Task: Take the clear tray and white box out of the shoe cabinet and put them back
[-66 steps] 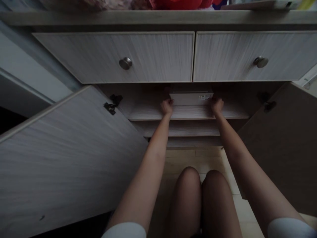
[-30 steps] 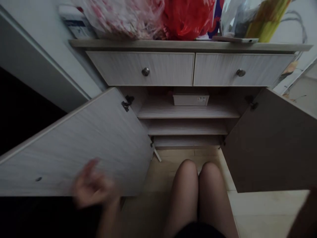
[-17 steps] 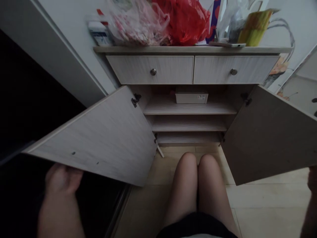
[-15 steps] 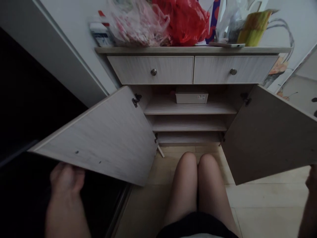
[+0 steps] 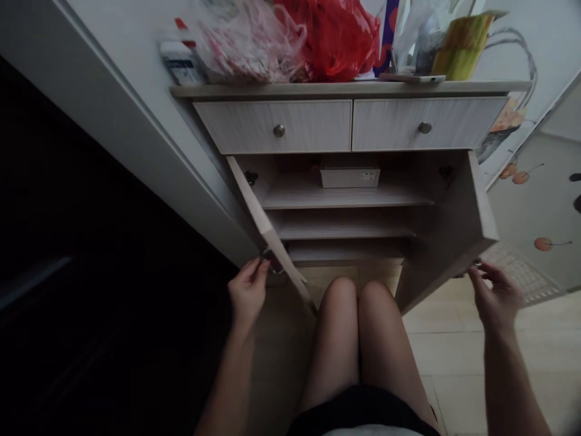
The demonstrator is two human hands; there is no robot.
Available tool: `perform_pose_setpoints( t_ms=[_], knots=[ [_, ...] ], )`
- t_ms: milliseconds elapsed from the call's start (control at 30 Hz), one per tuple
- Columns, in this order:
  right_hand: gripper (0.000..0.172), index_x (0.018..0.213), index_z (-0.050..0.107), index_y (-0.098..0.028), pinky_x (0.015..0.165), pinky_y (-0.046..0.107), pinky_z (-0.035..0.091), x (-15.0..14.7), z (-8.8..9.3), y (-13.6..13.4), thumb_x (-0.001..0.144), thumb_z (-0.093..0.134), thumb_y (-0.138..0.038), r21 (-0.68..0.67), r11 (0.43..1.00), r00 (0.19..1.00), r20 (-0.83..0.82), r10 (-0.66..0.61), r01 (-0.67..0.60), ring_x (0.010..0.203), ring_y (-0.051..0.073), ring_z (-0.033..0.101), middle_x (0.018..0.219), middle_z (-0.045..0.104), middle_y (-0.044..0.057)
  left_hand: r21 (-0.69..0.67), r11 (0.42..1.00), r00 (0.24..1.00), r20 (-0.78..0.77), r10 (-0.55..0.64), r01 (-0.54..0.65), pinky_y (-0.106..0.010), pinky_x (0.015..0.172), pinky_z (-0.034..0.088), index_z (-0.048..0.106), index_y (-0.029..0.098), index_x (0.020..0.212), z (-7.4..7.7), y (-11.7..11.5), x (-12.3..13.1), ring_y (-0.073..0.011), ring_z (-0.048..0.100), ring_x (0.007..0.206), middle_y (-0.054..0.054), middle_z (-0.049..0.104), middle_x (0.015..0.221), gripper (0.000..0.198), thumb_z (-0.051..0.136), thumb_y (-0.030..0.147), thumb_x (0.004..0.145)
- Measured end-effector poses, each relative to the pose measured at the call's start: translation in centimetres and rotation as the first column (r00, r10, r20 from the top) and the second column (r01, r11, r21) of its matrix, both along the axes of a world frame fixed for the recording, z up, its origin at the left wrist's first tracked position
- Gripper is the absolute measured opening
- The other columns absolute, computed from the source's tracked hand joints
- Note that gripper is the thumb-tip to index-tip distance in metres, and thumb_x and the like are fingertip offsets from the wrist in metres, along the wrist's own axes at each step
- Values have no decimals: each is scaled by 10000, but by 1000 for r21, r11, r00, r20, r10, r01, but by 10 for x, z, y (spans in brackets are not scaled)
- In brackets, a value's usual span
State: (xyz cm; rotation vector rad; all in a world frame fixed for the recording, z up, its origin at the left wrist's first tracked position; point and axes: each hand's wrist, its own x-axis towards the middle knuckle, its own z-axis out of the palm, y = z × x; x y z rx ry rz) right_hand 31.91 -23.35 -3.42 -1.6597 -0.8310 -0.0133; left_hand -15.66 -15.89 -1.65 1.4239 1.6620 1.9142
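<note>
Both doors of a pale wood cabinet stand partly open. My left hand (image 5: 249, 289) pinches the metal handle (image 5: 273, 261) on the outer face of the left door (image 5: 254, 203). On the other side, my right hand (image 5: 495, 293) is closed on the handle (image 5: 474, 264) of the right door (image 5: 447, 236); its fingers partly hide that handle. Between the doors, a white box (image 5: 349, 177) sits on the top shelf (image 5: 295, 194), and lower shelves show beneath it.
Two drawers with round knobs (image 5: 279, 130) are shut above the doors. On the cabinet top (image 5: 272, 91) are a red plastic bag (image 5: 336, 42), a clear bag (image 5: 249, 48), a white bottle (image 5: 181, 62) and a flat phone-like object (image 5: 413, 78). My knees (image 5: 358, 297) are close to the door edges.
Both doors have swung inward from wide open to partly open. My hands have moved toward the middle along with them, gripping the handles.
</note>
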Motion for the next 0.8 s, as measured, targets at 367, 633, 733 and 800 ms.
perform_pose_setpoints(
  t_ms=[367, 633, 733, 800],
  knots=[
    [349, 902, 640, -235, 693, 333, 471, -127, 20, 116, 831, 560, -568, 79, 937, 940, 70, 334, -339, 767, 214, 665, 870, 711, 60, -59, 962, 941, -200, -273, 267, -259, 696, 507, 753, 211, 891, 6, 83, 109, -169, 665, 723, -57, 711, 792, 244, 585, 389, 894],
    [385, 919, 603, -206, 665, 281, 431, -165, 25, 194, 886, 498, -576, 42, 937, 935, 93, 343, -348, 697, 171, 626, 926, 710, 59, -51, 971, 899, -369, -235, 233, -249, 672, 412, 693, 177, 733, 13, 139, 149, -143, 576, 643, -31, 630, 670, 270, 589, 339, 923],
    [415, 912, 606, -188, 661, 281, 409, -169, 24, 215, 892, 492, -587, 67, 936, 933, 124, 337, -346, 667, 165, 597, 892, 702, 61, -44, 973, 897, -379, -226, 227, -252, 658, 383, 677, 166, 718, 13, 158, 158, -139, 550, 626, -24, 615, 664, 274, 596, 330, 922],
    [425, 917, 610, -179, 660, 282, 399, -171, 23, 228, 896, 488, -585, 81, 936, 934, 134, 330, -342, 653, 161, 578, 876, 696, 62, -47, 973, 896, -383, -226, 225, -258, 659, 374, 673, 164, 721, 13, 168, 163, -144, 549, 638, -31, 618, 675, 270, 596, 324, 924]
  ],
)
